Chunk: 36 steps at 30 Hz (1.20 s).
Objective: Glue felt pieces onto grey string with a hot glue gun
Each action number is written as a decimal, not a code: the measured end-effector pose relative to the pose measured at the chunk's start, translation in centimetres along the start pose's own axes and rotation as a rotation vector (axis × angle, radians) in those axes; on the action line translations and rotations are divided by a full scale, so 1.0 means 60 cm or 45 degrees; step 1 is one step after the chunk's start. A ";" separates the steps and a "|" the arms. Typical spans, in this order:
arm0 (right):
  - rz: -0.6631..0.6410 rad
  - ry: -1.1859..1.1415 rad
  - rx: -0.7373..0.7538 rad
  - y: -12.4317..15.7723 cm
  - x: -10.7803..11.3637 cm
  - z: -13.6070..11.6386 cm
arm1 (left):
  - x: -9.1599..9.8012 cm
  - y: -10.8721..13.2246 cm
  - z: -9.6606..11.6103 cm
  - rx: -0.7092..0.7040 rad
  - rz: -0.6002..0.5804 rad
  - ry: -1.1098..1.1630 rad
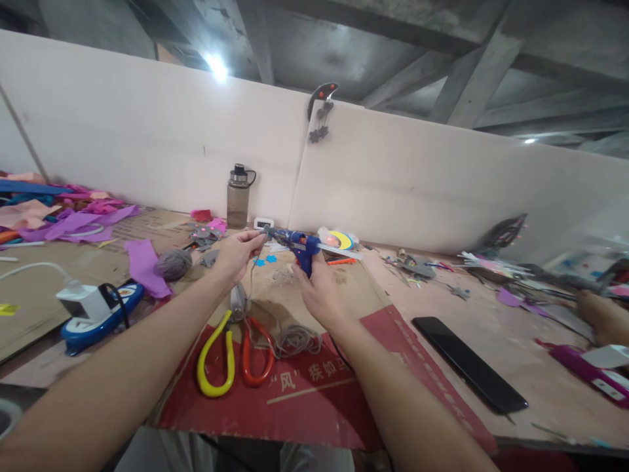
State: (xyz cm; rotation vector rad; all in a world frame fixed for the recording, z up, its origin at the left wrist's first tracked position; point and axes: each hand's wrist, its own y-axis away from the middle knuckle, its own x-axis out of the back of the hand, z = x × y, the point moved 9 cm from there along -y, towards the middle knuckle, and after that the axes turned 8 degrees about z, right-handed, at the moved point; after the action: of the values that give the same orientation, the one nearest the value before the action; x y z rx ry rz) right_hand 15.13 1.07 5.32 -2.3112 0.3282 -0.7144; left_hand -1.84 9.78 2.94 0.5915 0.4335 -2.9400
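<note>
My right hand (322, 288) is wrapped round the handle of a blue hot glue gun (303, 248), whose nozzle points left. A white glue stick (340, 250) juts from its back end. My left hand (236, 257) pinches a small grey piece (266, 231) right by the nozzle; its exact shape is too small to tell. Grey yarn hangs below that hand toward a loose coil of yarn (297, 341) on the red and brown cardboard (334, 400). Scissors (215, 357) with one yellow and one red handle lie below my left hand.
A blue power strip (81, 333), a ball of grey yarn (173, 263) and purple felt scraps (73, 226) lie to the left. A water bottle (238, 200) stands behind. On the right are a black phone (469, 364), a magenta power strip (584, 370) and another person's hand (602, 318).
</note>
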 end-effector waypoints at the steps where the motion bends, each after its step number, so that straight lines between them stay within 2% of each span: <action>1: 0.005 0.003 0.000 0.000 0.000 0.001 | 0.001 0.000 0.001 -0.008 0.002 -0.002; 7: -0.012 0.020 -0.004 -0.001 -0.002 0.005 | -0.003 0.002 -0.001 -0.001 -0.040 -0.017; 16: -0.016 0.038 -0.022 0.002 -0.001 0.003 | -0.001 0.003 -0.001 0.018 -0.007 -0.007; 36: -0.003 0.002 -0.058 0.005 -0.003 0.007 | -0.007 0.007 -0.001 0.013 -0.043 -0.017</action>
State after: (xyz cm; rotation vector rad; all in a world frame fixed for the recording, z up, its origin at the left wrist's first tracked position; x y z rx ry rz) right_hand 15.19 1.17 4.81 -2.3544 0.3459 -0.7165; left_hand -1.37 9.45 2.94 0.5713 0.4314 -2.9785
